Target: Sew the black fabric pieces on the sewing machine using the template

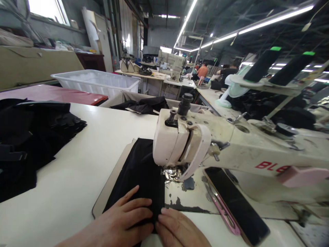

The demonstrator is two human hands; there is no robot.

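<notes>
Our left hand (125, 219) lies flat on the black fabric (140, 171), fingers spread and pressing the cloth down onto the sewing machine (231, 147) bed. Our right hand (177, 230) rests at the fabric's right near edge, fingers laid together and fingertips touching the edge; it pinches nothing. The two hands sit side by side, nearly touching.

The fabric runs from under our palms away toward the presser foot (172, 173), where its far end disappears beneath the machine head. It lies on a tan template board (109, 185) that shows along its left side.

To do this step well, we judge that:

1. We keep the left palm flat so the cloth stays smooth and does not ripple ahead of the foot.
2. We use the right fingertips to hold the edge in a straight line toward the needle.
3. We keep all fingertips well short of the presser foot.

A dark phone (239, 202) and pink-handled snips (221, 206) lie on the bed to the right, clear of the fabric. A stack of black pieces (33, 137) sits on the table (77, 178) to the left.
</notes>
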